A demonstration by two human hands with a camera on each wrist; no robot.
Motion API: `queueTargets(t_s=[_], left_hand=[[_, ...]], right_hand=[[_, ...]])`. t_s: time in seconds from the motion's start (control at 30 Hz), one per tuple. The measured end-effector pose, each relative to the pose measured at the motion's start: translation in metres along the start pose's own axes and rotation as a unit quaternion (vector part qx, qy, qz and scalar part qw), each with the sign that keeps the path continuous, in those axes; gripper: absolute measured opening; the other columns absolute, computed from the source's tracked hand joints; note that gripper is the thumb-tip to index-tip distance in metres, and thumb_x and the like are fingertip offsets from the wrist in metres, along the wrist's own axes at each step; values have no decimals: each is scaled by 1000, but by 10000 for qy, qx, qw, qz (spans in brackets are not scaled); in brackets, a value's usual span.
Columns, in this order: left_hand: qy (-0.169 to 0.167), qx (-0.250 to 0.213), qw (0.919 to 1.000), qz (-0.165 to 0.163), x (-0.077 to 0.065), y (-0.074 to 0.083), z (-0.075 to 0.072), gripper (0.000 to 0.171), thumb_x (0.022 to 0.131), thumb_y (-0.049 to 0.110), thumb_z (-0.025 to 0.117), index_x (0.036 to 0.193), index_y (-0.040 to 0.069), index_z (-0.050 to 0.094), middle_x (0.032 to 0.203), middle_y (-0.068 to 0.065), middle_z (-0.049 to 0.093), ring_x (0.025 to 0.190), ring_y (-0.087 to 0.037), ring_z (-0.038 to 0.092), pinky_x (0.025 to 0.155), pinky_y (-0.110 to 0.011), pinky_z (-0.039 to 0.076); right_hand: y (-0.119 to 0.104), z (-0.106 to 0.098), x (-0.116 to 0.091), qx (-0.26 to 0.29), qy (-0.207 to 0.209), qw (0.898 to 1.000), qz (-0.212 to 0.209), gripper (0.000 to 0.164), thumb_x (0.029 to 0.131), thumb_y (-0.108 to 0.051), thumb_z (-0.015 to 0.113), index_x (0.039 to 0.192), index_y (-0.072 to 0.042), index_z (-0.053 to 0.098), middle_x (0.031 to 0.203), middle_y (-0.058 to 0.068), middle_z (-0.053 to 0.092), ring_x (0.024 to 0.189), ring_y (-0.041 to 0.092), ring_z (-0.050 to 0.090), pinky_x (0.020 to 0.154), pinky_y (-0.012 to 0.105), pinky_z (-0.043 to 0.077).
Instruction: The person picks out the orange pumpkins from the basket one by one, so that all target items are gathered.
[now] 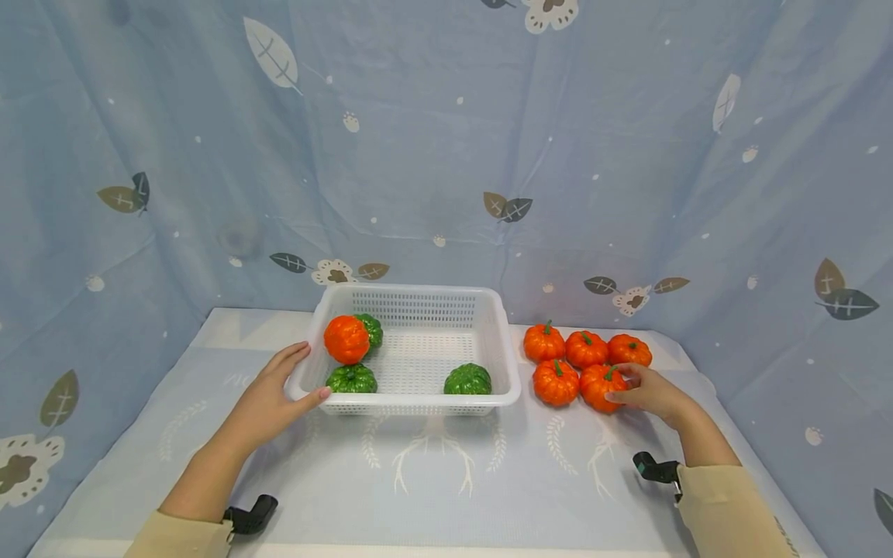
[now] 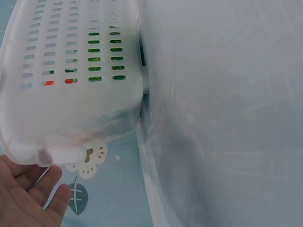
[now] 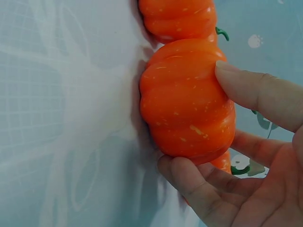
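Note:
A white plastic basket [image 1: 412,400] with slotted walls stands on the table. My left hand [image 1: 268,403] rests at its left front corner, fingers fairly straight and thumb at the rim; the fingertips also show against the rim in the left wrist view. Inside the basket, one orange pumpkin [image 1: 346,339] sits among green pumpkins at the left, and another green pumpkin [image 1: 468,380] lies at the front right. At the right, my right hand [image 1: 652,391] holds a small orange pumpkin [image 3: 187,104] between thumb and curled fingers, low over the table and beside the other orange pumpkins.
Several orange pumpkins [image 1: 556,383] are grouped right of the basket, in a back and a front row. A patterned pale cloth [image 1: 432,496] covers the table. Behind and at both sides hangs a blue curtain [image 1: 418,155] with leaf prints.

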State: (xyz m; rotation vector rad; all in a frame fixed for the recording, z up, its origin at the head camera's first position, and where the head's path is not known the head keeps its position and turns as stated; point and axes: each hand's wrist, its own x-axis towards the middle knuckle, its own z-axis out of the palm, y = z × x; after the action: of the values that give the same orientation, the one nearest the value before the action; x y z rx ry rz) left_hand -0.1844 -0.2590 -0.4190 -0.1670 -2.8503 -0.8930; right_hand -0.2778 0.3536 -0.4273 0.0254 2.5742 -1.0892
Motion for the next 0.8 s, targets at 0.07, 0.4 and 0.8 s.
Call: queueTargets(t_s=[0.07,0.4,0.8], left_hand=[[10,-5,10000,7,0,0,0,91,89,52,71,154,1,33,161,-18,27,141,-50,31,105,-73,30],[33,-37,10000,33,1,-2,2,90,89,52,71,154,1,34,160,-18,27,141,-49,31,105,-72,30],[-15,-5,10000,-54,1,-1,1,92,89,53,71,155,2,33,160,-17,27,141,-49,31,105,-73,30]], right_hand=[[0,0,0,15,-11,10000,1,87,86,-31,80,145,12,31,114,23,51,97,29,55,83,38,54],[-3,2,0,39,-52,9999,83,88,87,-30,79,148,10,28,115,23,48,98,29,54,87,42,54],[-6,2,-4,64,-73,9997,208,91,88,-35,77,149,9,26,126,31,45,106,34,55,96,51,51]])
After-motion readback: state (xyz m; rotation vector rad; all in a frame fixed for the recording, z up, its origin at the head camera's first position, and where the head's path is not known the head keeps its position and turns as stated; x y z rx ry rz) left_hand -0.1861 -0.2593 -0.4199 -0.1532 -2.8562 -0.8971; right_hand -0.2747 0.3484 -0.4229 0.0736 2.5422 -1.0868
